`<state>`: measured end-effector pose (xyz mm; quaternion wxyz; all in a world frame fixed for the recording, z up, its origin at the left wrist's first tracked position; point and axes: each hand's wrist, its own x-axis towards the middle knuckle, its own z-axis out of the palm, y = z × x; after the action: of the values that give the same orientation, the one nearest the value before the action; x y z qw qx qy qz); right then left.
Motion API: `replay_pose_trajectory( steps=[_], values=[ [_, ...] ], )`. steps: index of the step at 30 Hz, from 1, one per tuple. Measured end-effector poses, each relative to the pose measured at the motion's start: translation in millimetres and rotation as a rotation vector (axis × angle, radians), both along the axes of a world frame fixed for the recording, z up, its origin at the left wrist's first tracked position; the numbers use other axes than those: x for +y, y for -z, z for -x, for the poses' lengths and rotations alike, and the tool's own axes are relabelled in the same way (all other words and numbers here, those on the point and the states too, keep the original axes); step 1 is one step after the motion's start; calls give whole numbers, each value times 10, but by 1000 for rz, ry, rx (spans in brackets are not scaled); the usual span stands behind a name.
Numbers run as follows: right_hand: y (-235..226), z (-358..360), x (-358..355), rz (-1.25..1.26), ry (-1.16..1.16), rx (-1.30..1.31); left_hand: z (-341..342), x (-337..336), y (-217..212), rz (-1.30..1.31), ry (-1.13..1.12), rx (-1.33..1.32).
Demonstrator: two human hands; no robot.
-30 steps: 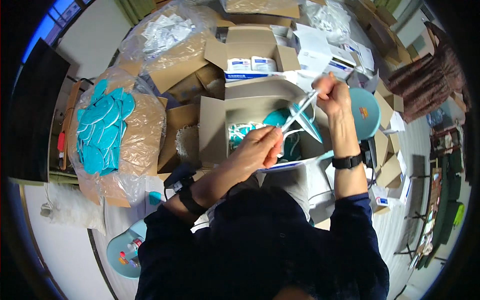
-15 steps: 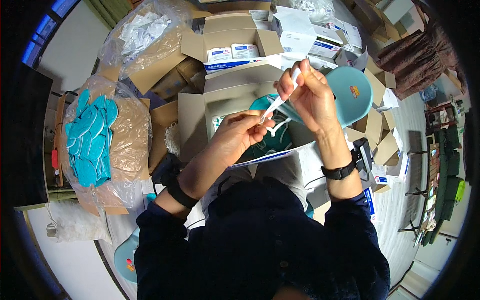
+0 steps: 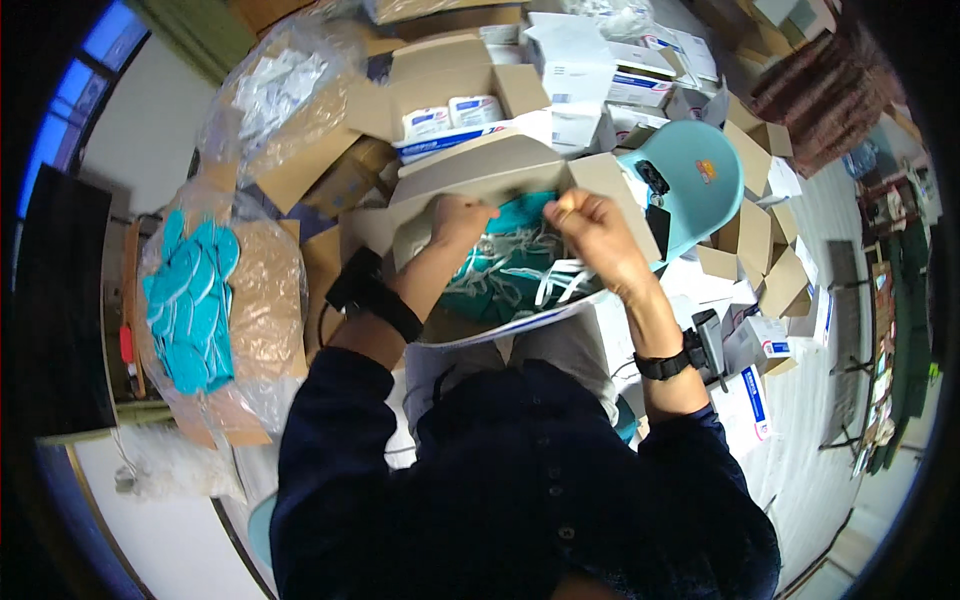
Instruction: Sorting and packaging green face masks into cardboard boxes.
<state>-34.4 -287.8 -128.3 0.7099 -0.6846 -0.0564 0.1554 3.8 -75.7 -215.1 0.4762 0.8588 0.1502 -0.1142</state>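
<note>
An open cardboard box (image 3: 470, 168) in front of my lap holds several teal face masks (image 3: 480, 303) with tangled white straps (image 3: 575, 280). Over the box's far part, a teal face mask (image 3: 526, 212) lies between my hands. My left hand (image 3: 462, 222) is closed, its fingertips at the mask's left edge. On the other side, my right hand (image 3: 600, 228) has curled fingers pinching at the right edge. Fine details at the fingertips are blurred, and part of the left hand's grip is hidden.
To the left, a plastic-lined carton (image 3: 265, 300) carries a pile of teal oval pieces (image 3: 195, 300). Beyond my box stands another carton (image 3: 440, 75) with white packets (image 3: 475, 110). A light-blue plastic stool (image 3: 715, 190) is at the right, beside more open cartons (image 3: 745, 240).
Both hands have come down into the box, the right one lowering most. The white strip stretched between them is no longer seen there; a teal mask now shows between the fingers.
</note>
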Motion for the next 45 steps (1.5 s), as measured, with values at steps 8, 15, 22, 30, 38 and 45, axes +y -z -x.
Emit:
replay_pose_trajectory(
  steps=[8,15,22,30,38,45],
  values=[
    [254,175,-17,80,-54,-88,-30,-425,179,-522,225,-412],
    [282,201,-42,26,8,-205,94,-446,237,-319,345,-491],
    [-370,-77,-429,389,244,-576,176,-218,-864,-458,435,-849],
    [-525,-214,-304,635,-120,-688,261,31,-1427,-371,439,-1096],
    [-611,-119,37,226,34,-431,324,151,-1374,220,-77,-724],
    [-715,-207,94,183,34,-382,421,147,-1238,183,-53,-870]
  ],
)
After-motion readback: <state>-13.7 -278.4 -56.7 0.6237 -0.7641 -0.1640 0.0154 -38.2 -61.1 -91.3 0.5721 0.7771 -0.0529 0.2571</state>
